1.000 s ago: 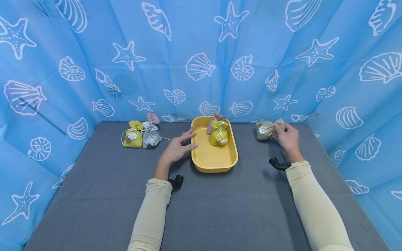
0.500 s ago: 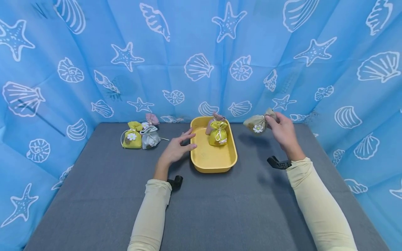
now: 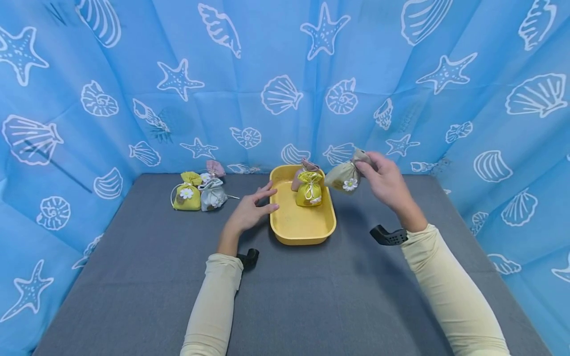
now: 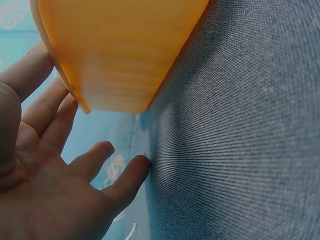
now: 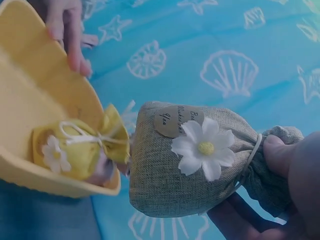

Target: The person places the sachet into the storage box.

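The right hand [image 3: 386,181] pinches the gathered, tied neck of a small olive-grey burlap pouch with a white daisy on its side [image 3: 344,176], holding it in the air just to the hand's left, beside the far right corner of a shallow oblong yellow plastic tray [image 3: 294,235]. The pouch hangs tilted, its body pointing toward the tray. In the tray's far end, next to the held pouch, stand a small yellow fabric pouch with a white tie [image 3: 309,189] and a pink pouch [image 3: 300,176] behind it. The left hand [image 3: 249,210] lies relaxed with its fingers spread, fingertips at the tray's left rim, holding nothing. Further to its left on the grey cloth-covered table [image 3: 311,296] sit a yellow-green pouch [image 3: 186,193], a pale grey pouch [image 3: 213,194] and another pink pouch [image 3: 216,167].
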The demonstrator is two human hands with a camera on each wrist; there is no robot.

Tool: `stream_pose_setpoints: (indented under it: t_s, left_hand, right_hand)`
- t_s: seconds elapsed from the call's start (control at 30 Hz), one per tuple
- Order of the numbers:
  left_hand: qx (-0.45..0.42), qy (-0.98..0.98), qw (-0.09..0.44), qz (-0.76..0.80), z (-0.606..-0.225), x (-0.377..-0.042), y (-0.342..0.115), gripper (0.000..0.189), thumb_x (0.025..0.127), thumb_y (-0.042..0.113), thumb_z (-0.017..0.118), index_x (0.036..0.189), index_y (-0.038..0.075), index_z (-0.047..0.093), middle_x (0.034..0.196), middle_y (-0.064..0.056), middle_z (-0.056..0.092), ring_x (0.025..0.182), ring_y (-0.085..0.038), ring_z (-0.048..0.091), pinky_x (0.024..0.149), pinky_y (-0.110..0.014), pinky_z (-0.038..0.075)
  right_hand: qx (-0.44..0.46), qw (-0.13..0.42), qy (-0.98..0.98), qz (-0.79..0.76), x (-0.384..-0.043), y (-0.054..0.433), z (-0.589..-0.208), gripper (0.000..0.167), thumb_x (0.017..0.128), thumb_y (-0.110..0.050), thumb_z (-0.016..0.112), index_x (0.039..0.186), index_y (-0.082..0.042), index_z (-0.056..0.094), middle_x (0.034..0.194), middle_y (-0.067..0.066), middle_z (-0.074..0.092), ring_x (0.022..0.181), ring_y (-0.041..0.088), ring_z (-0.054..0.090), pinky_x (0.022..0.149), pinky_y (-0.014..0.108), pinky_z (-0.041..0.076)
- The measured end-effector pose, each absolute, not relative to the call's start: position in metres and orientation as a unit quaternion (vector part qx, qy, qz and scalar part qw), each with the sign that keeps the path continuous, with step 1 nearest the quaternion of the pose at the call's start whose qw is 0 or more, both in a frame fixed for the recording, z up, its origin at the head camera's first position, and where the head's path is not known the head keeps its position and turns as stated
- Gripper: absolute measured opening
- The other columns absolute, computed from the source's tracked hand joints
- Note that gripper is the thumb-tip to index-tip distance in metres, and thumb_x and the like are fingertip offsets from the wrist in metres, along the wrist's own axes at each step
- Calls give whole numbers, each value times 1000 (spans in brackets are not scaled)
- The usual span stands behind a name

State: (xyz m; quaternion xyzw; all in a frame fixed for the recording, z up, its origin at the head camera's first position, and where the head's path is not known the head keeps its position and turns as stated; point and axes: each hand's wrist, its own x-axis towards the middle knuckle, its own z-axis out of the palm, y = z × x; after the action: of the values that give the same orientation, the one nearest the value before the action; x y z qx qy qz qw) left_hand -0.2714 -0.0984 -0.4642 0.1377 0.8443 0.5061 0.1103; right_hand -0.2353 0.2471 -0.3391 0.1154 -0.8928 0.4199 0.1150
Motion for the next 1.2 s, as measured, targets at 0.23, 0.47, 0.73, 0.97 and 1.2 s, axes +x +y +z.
stream_pose_setpoints:
  t_s: [0.23,0.47,0.73,0.97,1.2]
  left_hand:
    - [142,846,112,502,-462,-271,-97,61,97,42,69,151,20,52,165,24,28,162,-26,10,130,-56,11]
    - [143,847,107,501,-460,-272,-98,66,92,52,71,149,23,54,165,23,29,162,-26,10,131,-54,11]
    - [129,852,114,495,-458,-270,-98,63,93,50,70,149,26,54,164,26,28,162,-25,10,130,-55,10]
    - [128,851,111,497,-459,-270,-98,55,96,39,70,148,26,55,165,24,28,162,-26,10,130,-56,9]
    - [127,851,116,497,-460,-270,-99,56,97,42,69,148,28,54,164,28,27,162,-24,9,130,-56,9]
  right_hand:
    - [147,101,-897,404,-233,229,-346,31,108,-22,51,127,-1,64,117,17,66,102,19,59,79,16,46]
    - [189,85,-900,383,-236,218,-363,25,106,-18,54,120,-2,68,104,13,64,89,20,55,73,24,44]
    - [222,44,-902,369,-238,207,-378,20,105,-18,57,115,-4,68,110,12,67,98,24,62,83,38,51]
    - [233,22,-905,356,-242,201,-386,16,105,-17,58,110,-6,68,110,11,67,94,22,59,81,37,49]
    - [270,8,-911,312,-247,197,-396,12,104,-14,59,106,-7,69,103,10,65,90,21,59,78,37,49]
